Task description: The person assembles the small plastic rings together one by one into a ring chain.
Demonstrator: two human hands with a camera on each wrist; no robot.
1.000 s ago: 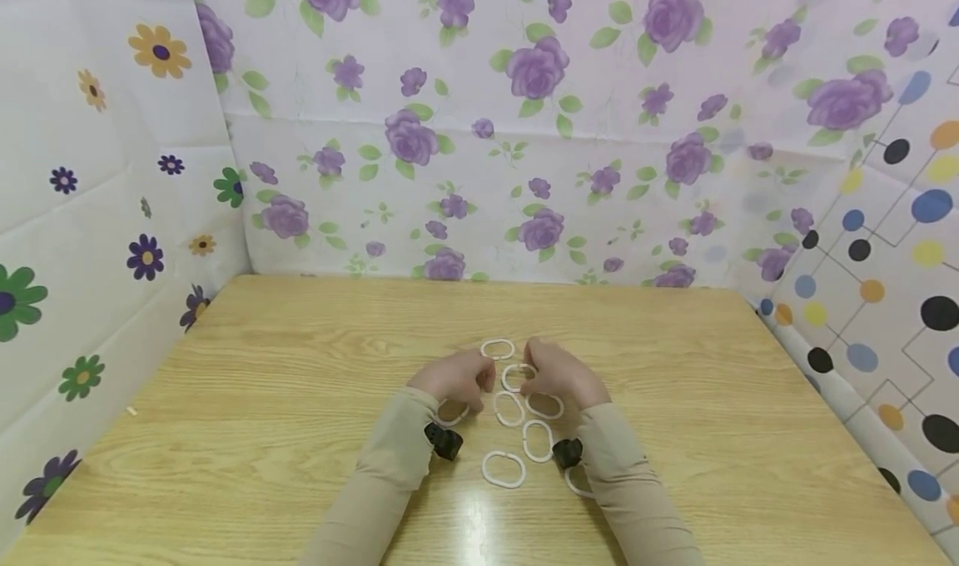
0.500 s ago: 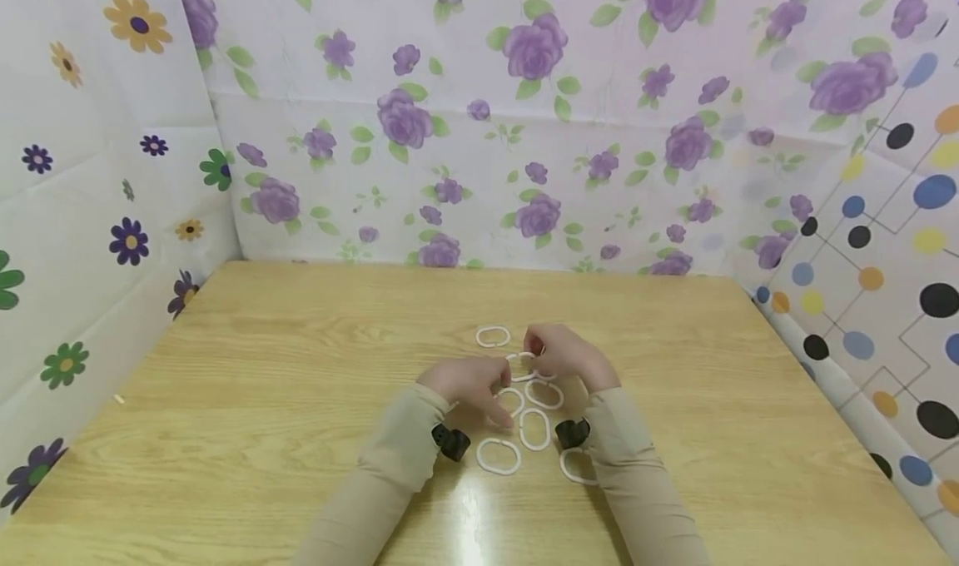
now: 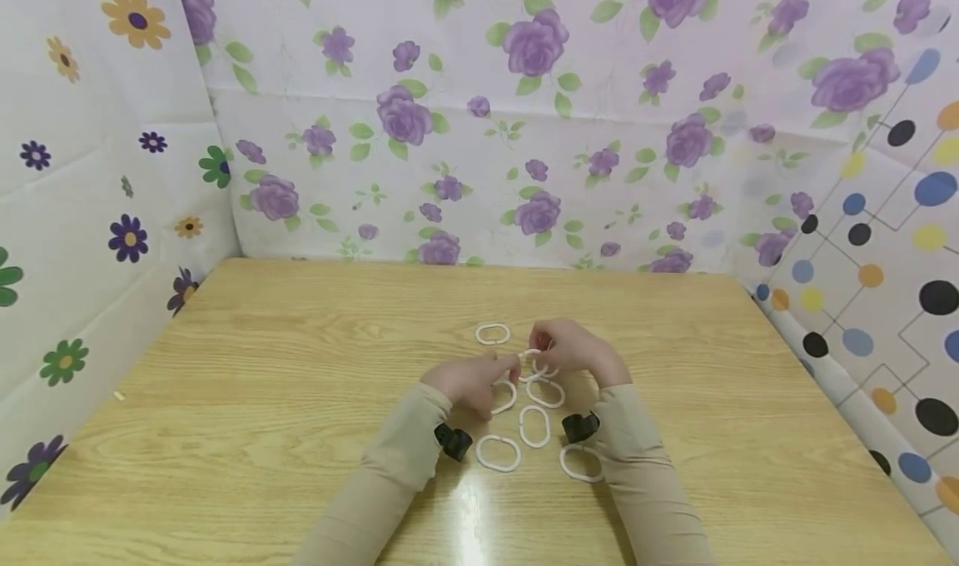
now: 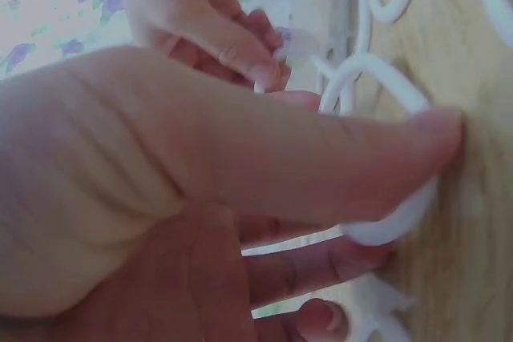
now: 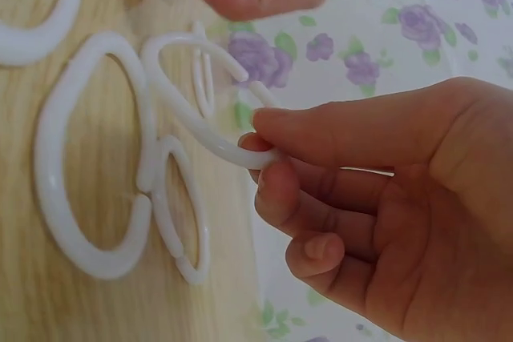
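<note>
A rose-printed sheet backs the scene beyond both hands. The right hand pinches a white link by its end, raised and tilted; so slight a hold could let it slip. The left hand has its thumb across a second link; whether it grips I cannot tell. Nearer the right wrist, the cuff might nudge a loose link across the wood-grain table beneath.

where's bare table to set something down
Free: table right of the right sleeve, left of the left sleeve bar a tiny scrap, and along the flowered back cloth. Crowded: between the sleeves, where white rings cluster.
</note>
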